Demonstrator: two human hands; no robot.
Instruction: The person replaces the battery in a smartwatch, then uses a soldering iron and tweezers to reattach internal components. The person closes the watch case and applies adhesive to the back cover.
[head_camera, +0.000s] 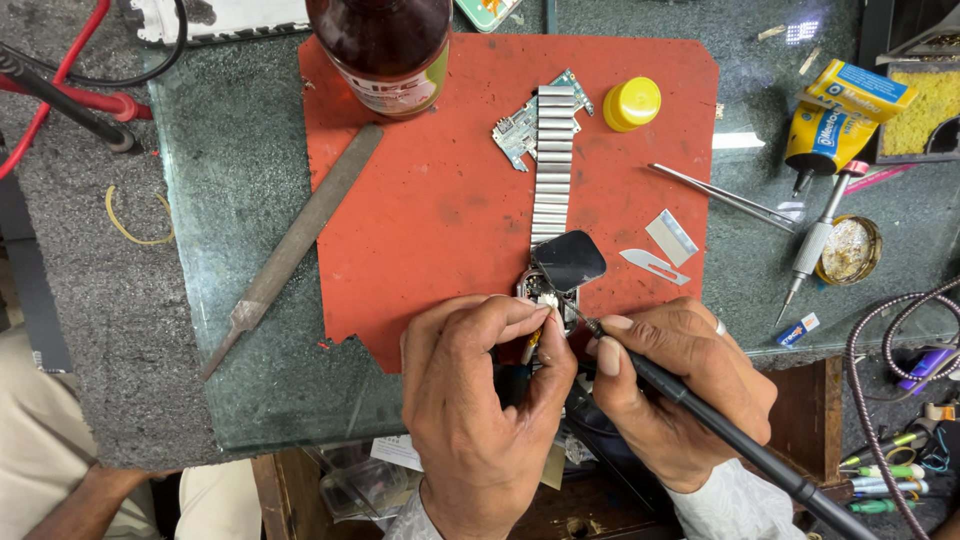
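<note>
1. Hands first, from the head view, the only one we've got: two of them, both ours, working on one smartwatch (556, 275) near the front edge of one red mat (420, 220). We also count one soldering iron (700, 410), one metal file (295, 245), one brown bottle (380, 45), one yellow cap (632, 103), one small circuit board (520, 128) and two loose blades (660, 250).
2. The watch lies opened up, its dark screen flipped back over the exposed insides, and its silver link band (553, 160) runs straight up the mat.
3. Our left hand (480, 400) has its fingers curled together, pinching something small and yellowish right at the watch's lower edge; we can't tell what it is.
4. Our right hand (680, 385) grips the iron like a pen, tip touching the watch's insides.
5. Around the mat: tweezers (725, 195), a screwdriver (815, 240) and a round tin (850, 250) sit to the right on the glass-topped bench (230, 200). Our fingers hide the watch's lower part.
</note>
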